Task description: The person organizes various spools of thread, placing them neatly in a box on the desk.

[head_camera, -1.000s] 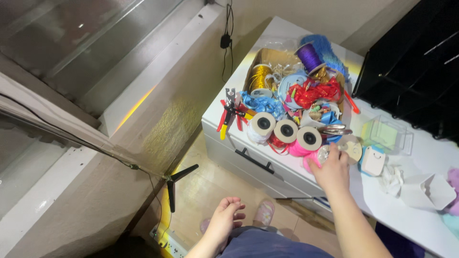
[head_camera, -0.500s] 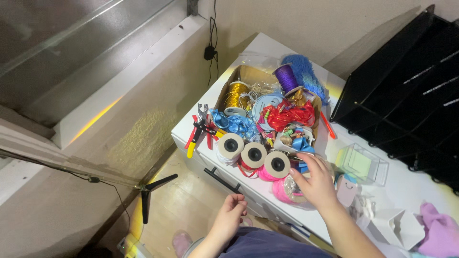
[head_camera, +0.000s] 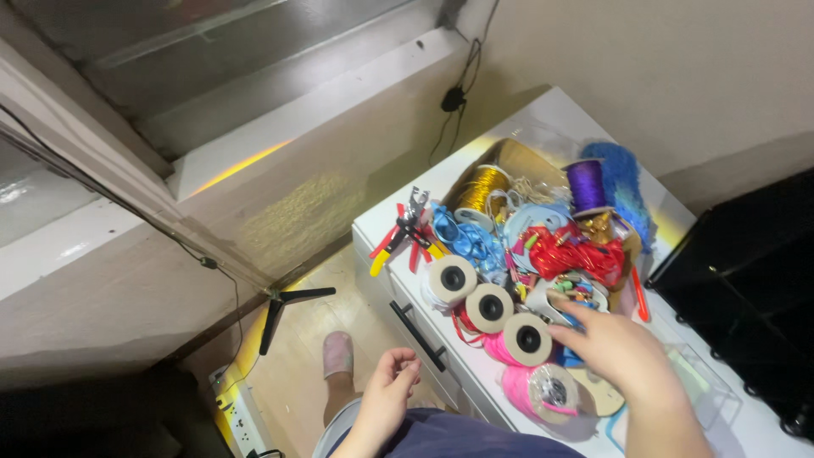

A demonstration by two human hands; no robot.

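Note:
My right hand (head_camera: pixel 623 352) reaches over the white cabinet top (head_camera: pixel 543 114), fingers spread and resting beside a row of ribbon spools (head_camera: pixel 490 307). Its fingertips touch the nearest spool, wound with pink ribbon (head_camera: pixel 527 339). Another pink spool (head_camera: pixel 543 392) lies just below the hand. My left hand (head_camera: pixel 386 399) hangs loosely curled in front of the cabinet, above my lap, holding nothing.
The top is crowded: gold thread spool (head_camera: pixel 482 188), purple spool (head_camera: pixel 587 187), red ribbon (head_camera: pixel 577 254), blue ribbon (head_camera: pixel 466 239), blue feathers (head_camera: pixel 626 174), red and yellow pliers (head_camera: pixel 405 237). A drawer handle (head_camera: pixel 417 335) faces me. A tripod leg (head_camera: pixel 284 307) and my foot (head_camera: pixel 337 354) are on the floor.
The camera has moved closer and turned. My right hand slid left from the pink spool toward the row of spools. My left hand stayed low near my lap.

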